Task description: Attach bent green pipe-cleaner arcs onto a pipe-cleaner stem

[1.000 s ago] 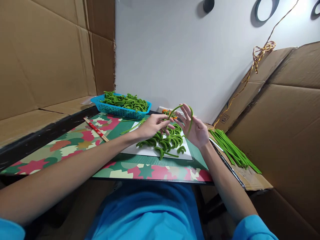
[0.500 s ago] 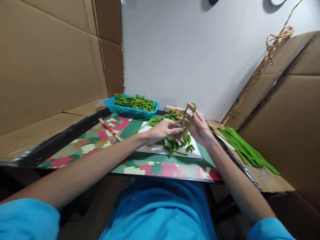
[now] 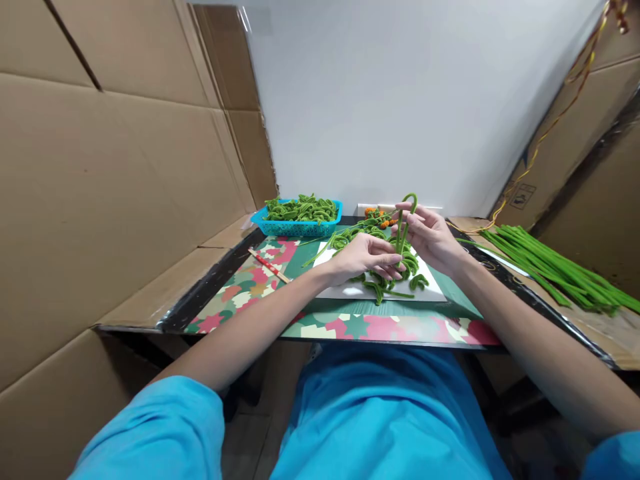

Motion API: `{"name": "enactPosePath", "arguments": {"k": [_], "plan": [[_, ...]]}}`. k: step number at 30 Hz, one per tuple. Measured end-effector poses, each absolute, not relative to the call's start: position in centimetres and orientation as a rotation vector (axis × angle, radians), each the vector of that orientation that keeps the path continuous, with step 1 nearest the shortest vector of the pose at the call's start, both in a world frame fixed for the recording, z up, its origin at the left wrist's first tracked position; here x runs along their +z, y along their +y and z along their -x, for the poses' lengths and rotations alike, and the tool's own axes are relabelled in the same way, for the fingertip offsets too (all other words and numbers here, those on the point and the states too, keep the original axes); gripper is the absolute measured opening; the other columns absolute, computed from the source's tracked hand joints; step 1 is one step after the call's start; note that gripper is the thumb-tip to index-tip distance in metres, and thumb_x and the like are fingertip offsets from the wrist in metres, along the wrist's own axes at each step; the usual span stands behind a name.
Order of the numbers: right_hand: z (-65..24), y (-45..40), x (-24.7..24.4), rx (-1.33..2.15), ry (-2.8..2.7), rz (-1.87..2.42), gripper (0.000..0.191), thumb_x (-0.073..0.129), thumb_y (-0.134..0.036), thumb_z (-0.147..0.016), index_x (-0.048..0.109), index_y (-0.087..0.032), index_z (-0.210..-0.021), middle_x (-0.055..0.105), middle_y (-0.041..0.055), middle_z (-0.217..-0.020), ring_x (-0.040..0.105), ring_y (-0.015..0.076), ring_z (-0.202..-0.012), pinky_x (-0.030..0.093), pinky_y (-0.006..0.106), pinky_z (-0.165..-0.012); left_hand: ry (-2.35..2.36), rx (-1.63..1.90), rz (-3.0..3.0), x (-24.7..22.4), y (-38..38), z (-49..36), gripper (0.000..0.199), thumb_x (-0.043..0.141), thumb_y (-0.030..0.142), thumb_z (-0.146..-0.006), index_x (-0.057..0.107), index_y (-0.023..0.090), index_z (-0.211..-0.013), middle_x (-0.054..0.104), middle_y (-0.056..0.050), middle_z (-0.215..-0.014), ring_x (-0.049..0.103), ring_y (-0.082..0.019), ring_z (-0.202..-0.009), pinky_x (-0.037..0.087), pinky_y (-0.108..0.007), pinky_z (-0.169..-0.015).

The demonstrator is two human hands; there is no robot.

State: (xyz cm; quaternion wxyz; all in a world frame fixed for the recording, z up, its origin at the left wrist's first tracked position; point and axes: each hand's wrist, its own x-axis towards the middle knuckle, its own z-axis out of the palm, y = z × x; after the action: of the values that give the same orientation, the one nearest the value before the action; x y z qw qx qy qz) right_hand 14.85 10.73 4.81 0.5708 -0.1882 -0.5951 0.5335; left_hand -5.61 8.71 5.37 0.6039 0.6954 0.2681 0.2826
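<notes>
A fuzzy green pipe cleaner (image 3: 411, 197), bent into a narrow upright loop, is held between my two hands over the white board. My left hand (image 3: 367, 257) pinches its lower end between thumb and fingers. Higher up, my right hand (image 3: 433, 237) grips the loop's side with thumb and fingertips, below the rounded top. Beneath the hands, curled green pipe cleaner pieces (image 3: 380, 287) lie on the white board (image 3: 340, 292), partly hidden by my fingers. One short curled piece (image 3: 419, 282) sits apart at the right.
A blue basket (image 3: 299, 228) heaped with green curled pieces stands at the back left. Orange-and-green pieces (image 3: 380, 217) lie behind the board. A red-wrapped stick (image 3: 270, 265) rests on the patterned mat (image 3: 350, 327). Straight green pipe cleaners (image 3: 560, 267) lie at right, near cardboard walls (image 3: 125, 187).
The view has shifted, so the table sits further right in the picture. My right hand has closed its fingers on the loop, whose sides are now closer together and more upright.
</notes>
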Motion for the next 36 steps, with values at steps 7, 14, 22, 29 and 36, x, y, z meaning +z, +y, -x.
{"name": "enactPosePath", "arguments": {"k": [7,14,22,29,36], "plan": [[-14.59,11.11,4.67,1.251,-1.351,0.411,0.041,0.090,-0.049,-0.079,0.076,-0.024,-0.108,0.077,0.0041,-0.105,0.073,0.0163,-0.085,0.061,0.033,-0.084,0.698,0.701,-1.577,5.39,8.69,5.86,0.052,0.094,0.050,-0.070,0.074,0.009,-0.096,0.080,-0.017,-0.096,0.079,-0.023,-0.080,0.063,-0.030,-0.069],[-14.32,11.13,4.76,1.235,-1.346,0.390,0.037,0.092,-0.048,-0.076,0.078,-0.023,-0.100,0.076,0.0028,-0.095,0.072,0.0159,-0.080,0.060,0.034,-0.083,0.726,0.651,-1.543,5.67,8.39,5.69,0.055,0.091,0.054,-0.073,0.075,0.010,-0.101,0.080,-0.020,-0.105,0.080,-0.024,-0.085,0.062,-0.031,-0.070],[-14.11,11.05,4.63,1.262,-1.334,0.375,0.033,0.093,-0.043,-0.076,0.079,-0.021,-0.096,0.074,0.0020,-0.090,0.070,0.0146,-0.077,0.060,0.033,-0.080,0.717,0.651,-1.561,5.57,8.55,5.67,0.048,0.091,0.050,-0.076,0.078,0.009,-0.097,0.080,-0.019,-0.105,0.079,-0.022,-0.085,0.060,-0.027,-0.069],[-14.03,11.23,4.61,1.268,-1.323,0.370,0.034,0.095,-0.043,-0.074,0.081,-0.021,-0.096,0.076,0.0026,-0.091,0.071,0.0146,-0.078,0.060,0.031,-0.078,0.740,0.641,-1.555,5.47,8.61,5.68,0.050,0.092,0.051,-0.073,0.078,0.009,-0.095,0.080,-0.020,-0.104,0.079,-0.021,-0.082,0.060,-0.026,-0.068],[-13.98,11.18,4.65,1.270,-1.345,0.382,0.034,0.095,-0.044,-0.073,0.081,-0.022,-0.095,0.075,0.0021,-0.089,0.070,0.0142,-0.077,0.060,0.030,-0.078,0.759,0.616,-1.595,5.51,8.51,5.84,0.049,0.091,0.052,-0.074,0.078,0.008,-0.092,0.081,-0.019,-0.097,0.079,-0.021,-0.081,0.060,-0.026,-0.069]]}}
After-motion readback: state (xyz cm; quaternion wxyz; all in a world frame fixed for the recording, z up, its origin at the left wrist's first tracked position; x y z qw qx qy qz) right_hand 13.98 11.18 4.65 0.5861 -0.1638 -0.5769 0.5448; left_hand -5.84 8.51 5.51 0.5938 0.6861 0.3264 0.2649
